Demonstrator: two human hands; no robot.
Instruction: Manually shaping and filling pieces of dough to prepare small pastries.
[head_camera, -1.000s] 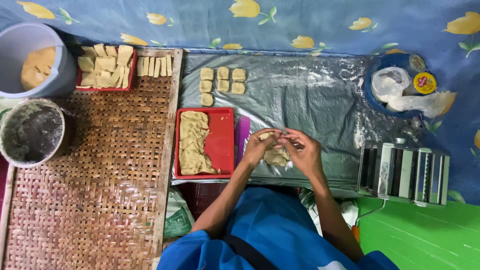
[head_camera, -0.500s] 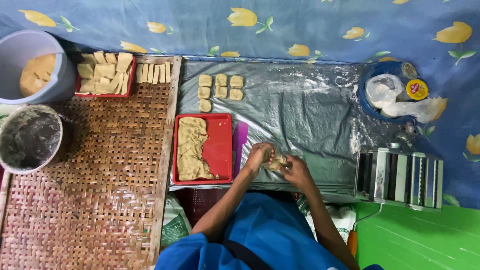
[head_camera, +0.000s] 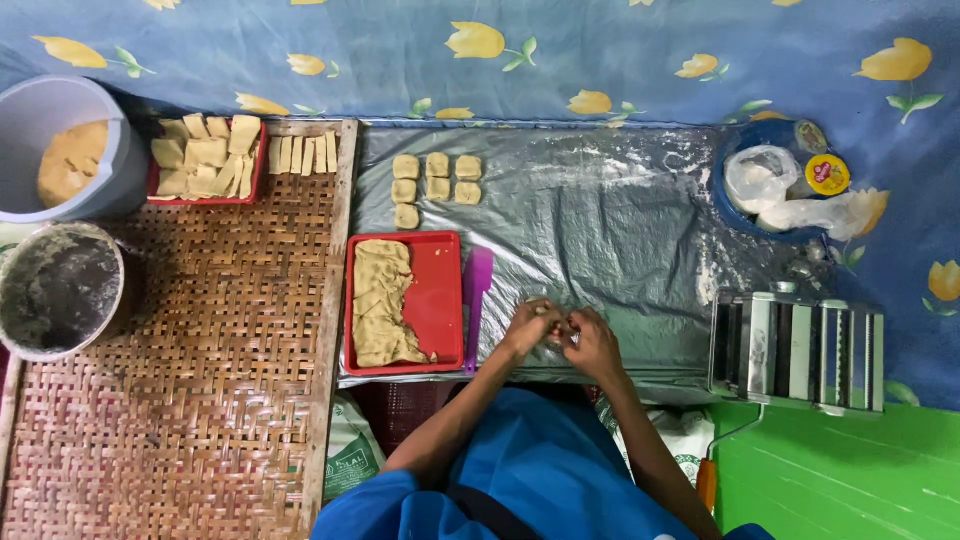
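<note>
My left hand (head_camera: 530, 328) and my right hand (head_camera: 592, 343) meet over the near edge of the silvery plastic sheet (head_camera: 620, 220), both closed around a small lump of tan dough (head_camera: 556, 327) that is mostly hidden by the fingers. Just left of my left hand lie a purple scraper (head_camera: 477, 290) and a red tray (head_camera: 440, 300) holding folded dough strips (head_camera: 382, 302). Several shaped dough pieces (head_camera: 436, 177) sit in rows at the sheet's far left corner.
A metal pasta roller (head_camera: 795, 350) stands to the right. A woven mat (head_camera: 190, 350) on the left bears a red tray of cut dough (head_camera: 205, 155), a floury bucket (head_camera: 58, 290) and a tub of dough (head_camera: 72, 150). A blue bowl with plastic bags (head_camera: 780, 180) sits far right.
Both hands have stayed together on the dough lump, working it and shifting slightly toward the near edge of the sheet. The view has drifted a little.
</note>
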